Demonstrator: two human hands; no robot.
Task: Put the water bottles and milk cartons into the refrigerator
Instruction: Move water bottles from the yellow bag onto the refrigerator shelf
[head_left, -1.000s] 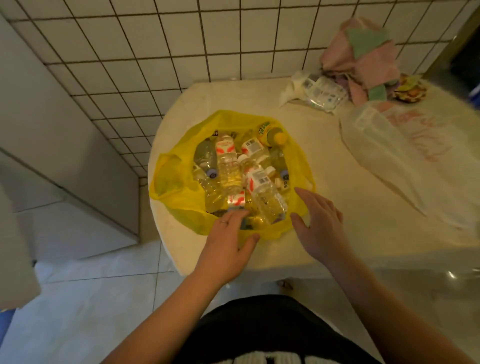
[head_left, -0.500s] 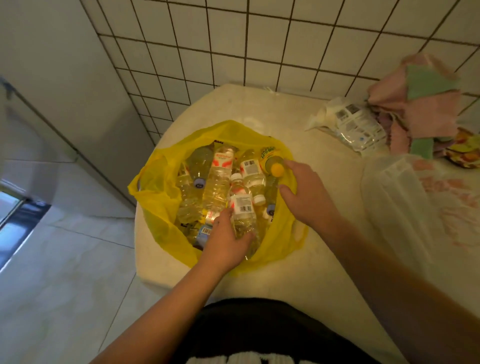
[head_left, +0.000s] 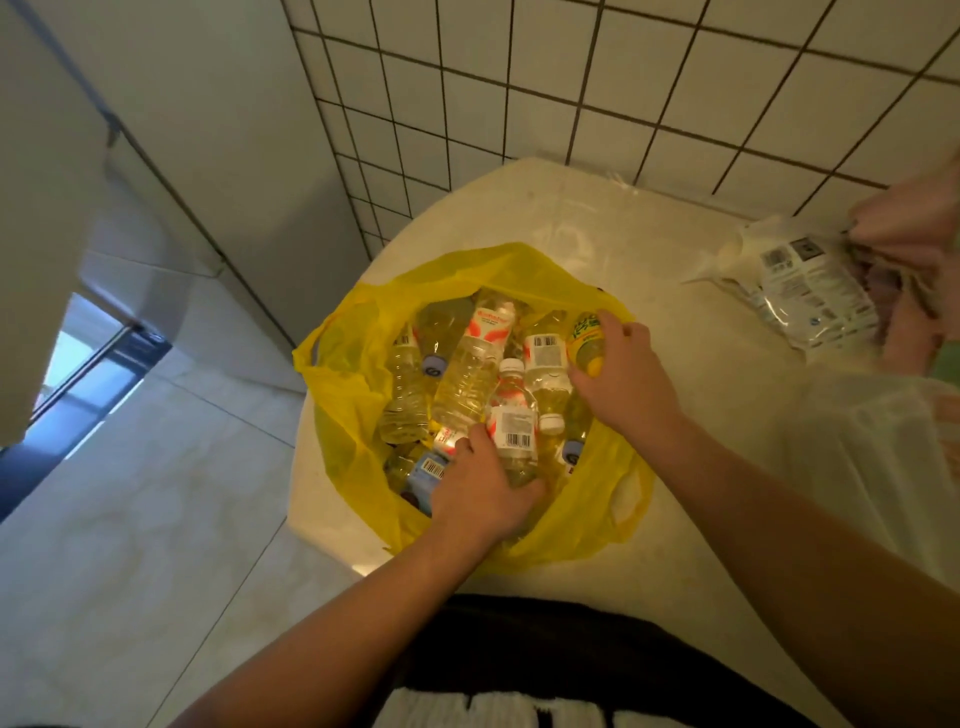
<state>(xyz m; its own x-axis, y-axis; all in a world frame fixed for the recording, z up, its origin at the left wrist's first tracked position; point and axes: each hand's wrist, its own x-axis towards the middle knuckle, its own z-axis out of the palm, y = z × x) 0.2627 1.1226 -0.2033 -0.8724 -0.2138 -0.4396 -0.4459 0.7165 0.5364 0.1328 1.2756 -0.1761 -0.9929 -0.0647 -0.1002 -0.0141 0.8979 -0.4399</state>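
Right grip (head_left: 626, 379) now wraps yellow-capped bottle (head_left: 584, 338); left grip (head_left: 480, 499) keeps clear bottle (head_left: 511, 434).

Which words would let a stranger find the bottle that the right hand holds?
On the pale table by the tiled wall lies an open yellow bag full of bottles. At its far right edge, the right hand grips one bottle. It alone has a yellow cap and a yellow-green label; its neighbours have white or blue caps.

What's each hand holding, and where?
Left hand grips the white-capped bottle around its lower body; right hand grips the yellow-capped bottle near its cap.
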